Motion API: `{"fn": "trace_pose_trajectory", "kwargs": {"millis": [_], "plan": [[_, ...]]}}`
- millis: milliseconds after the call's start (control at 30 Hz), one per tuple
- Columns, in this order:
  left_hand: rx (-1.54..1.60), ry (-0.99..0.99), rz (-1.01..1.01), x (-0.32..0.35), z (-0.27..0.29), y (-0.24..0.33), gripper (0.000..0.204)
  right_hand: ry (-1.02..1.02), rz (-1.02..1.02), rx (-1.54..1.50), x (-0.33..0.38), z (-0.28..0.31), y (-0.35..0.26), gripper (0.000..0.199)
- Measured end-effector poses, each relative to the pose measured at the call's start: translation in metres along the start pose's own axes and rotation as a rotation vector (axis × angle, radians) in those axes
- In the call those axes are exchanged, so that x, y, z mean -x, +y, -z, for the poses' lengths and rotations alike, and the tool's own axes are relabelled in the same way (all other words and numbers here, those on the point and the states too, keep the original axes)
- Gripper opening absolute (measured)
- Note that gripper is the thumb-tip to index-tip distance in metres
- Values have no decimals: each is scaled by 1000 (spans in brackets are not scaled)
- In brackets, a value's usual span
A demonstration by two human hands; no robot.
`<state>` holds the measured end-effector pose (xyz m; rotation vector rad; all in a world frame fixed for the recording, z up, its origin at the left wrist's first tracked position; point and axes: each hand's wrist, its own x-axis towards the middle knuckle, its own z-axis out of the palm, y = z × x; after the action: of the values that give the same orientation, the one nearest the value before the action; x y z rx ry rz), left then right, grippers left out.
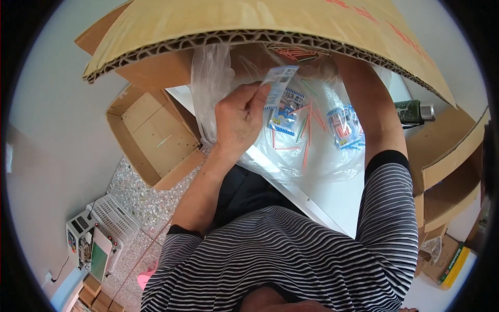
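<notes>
L hand (pixel 240 112): thumb + fingers pinched shut on 1 small clear/blue printed packet (pixel 282 78), gripped near its lower end, rest sticking up to the R.
Packet pos: held up, just under front edge of lg corrugated carton (pixel 260 21), in front of the clear plastic bag (pixel 212 67).
R hand: hidden behind carton edge; can't tell how far open or what it has. R forearm (pixel 375 112) reaches up under it, bare below striped sleeve (pixel 387 203).
Bag: spread from carton opening onto white tabletop (pixel 340 205).
On/in bag (can't tell which): blue printed packet (pixel 287 112) near L hand; more blue/white packets (pixel 344 129) beside R forearm; thin red-orange sticks (pixel 305 155) + a few green ones, scattered btwn.
Carton opening: heap of similar sticks (pixel 299 53), partly hidden.
L side: shallow open cardboard box (pixel 132 122) w/ few thin bits inside; speckled floor (pixel 132 169) below.
R side: green flask (pixel 409 113), silver cap, lying beyond forearm; open cardboard boxes (pixel 452 161) nearby.
</notes>
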<state>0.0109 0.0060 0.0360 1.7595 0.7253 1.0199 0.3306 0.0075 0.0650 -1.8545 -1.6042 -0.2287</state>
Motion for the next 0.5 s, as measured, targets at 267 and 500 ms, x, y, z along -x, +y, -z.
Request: {"fn": "trace_pose_trajectory", "kwargs": {"millis": [267,500], "plan": [[209,62,129,-12,4,6,24,17,-179,-268,14,5,-25,62],[528,78,194,-35,-5,15,28,-355,-212,-188,26,23,-21,35]]}}
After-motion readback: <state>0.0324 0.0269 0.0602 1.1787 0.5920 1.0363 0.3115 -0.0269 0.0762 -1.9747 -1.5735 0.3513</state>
